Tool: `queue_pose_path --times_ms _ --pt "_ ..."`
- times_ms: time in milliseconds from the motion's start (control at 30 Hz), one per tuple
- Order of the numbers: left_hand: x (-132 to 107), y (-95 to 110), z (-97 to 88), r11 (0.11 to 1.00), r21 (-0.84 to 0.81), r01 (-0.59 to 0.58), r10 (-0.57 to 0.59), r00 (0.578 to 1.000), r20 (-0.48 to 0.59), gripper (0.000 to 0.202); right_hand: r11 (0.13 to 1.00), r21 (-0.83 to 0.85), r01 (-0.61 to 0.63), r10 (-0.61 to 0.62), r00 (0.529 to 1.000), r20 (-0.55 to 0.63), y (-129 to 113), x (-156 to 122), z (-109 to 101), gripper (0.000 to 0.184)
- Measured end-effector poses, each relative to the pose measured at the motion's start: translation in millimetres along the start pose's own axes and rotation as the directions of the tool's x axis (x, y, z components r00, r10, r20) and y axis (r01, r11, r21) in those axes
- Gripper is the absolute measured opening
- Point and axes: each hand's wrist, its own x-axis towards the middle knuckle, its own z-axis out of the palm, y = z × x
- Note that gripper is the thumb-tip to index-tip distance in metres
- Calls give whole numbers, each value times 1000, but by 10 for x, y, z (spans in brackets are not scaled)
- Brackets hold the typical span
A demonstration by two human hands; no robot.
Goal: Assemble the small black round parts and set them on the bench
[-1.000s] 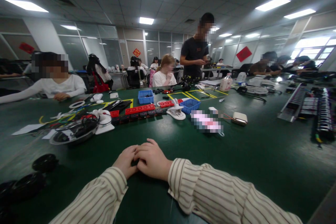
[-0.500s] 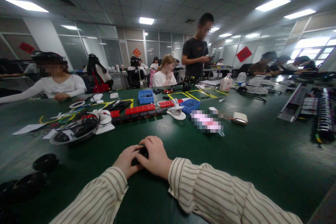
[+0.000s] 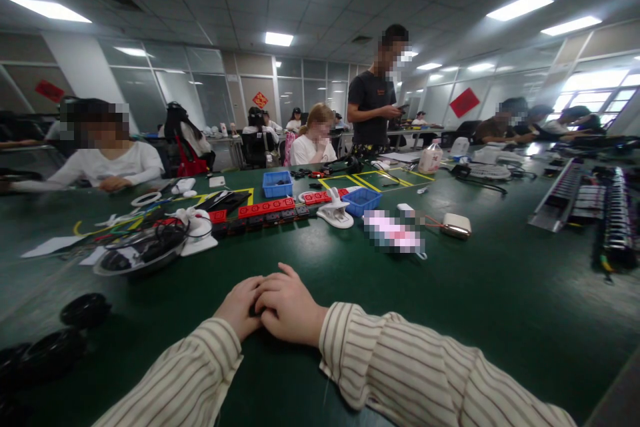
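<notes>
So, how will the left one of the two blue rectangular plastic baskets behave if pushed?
The left blue basket looks boxy, so it should slide, not roll. Its upright walls suggest stiffness. The small dark pieces inside may shift, seeming loose.

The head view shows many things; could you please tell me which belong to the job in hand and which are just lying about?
Job, apparently: left hand; right hand; anything between them, largely hidden; perhaps the black round parts.
Lying about, seemingly: white clip; left blue tray; cream case.
</notes>
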Motion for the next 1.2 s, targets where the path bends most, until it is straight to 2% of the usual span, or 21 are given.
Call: queue_pose_path --times_ms 167,333,567,667,767,933,1033,1200 --pt "5 23 -8 1000 -9 4 -4 1000 -29 50 1000 24 -10 11 1000 -28 -37 -15 -33 15" --pt "3 46 -42 999 -3 -36 36 999 -24 41 985 26 -168 170 976 -139 -43 -3 -59 22" --pt "-2 -27 2 1000 -1 -25 25 1000 -3 48 975 7 -221 220 969 -117 10 17 10 17" --pt "1 -30 6 1000 -10 -26 26 1000 -13 47 982 11 -190 190 978 -84 3 24 0 16" --pt "4 -14 3 1000 -17 -18 18 1000 -18 46 995 22 -97 97 995 -8 1 22 -20 13" --pt "6 20 -11 1000 -7 21 -21 1000 -6 53 998 61 5 -8 998 57 -14 0 -61 14" --pt "4 50 -37 1000 3 18 -18 1000 -10 48 998 48 -34 35 999 -8 -45 -6 -87 17" --pt "1 80 -66 1000 -8 -30 30 999 -15 42 974 23 -227 227 960 -165 -41 4 -70 29"
